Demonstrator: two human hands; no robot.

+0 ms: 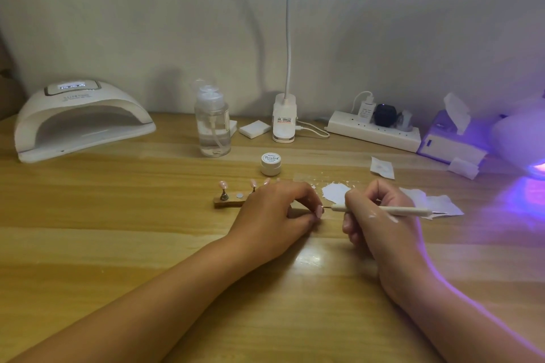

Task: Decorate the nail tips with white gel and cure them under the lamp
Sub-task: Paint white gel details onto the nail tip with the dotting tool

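Pinching a pink nail tip (319,211) between thumb and fingertips, the left grip (277,215) rests on the desk (118,244) at the right end of the wooden holder (227,202), where other tips stand on pegs. The right grip (380,224) is curled round a white dotting pen (407,210), whose fine point touches the held tip. A white gel smear (336,193) lies just behind the hands, with the gel jar (270,163) beyond it. The curing lamp (79,118) sits at the far left.
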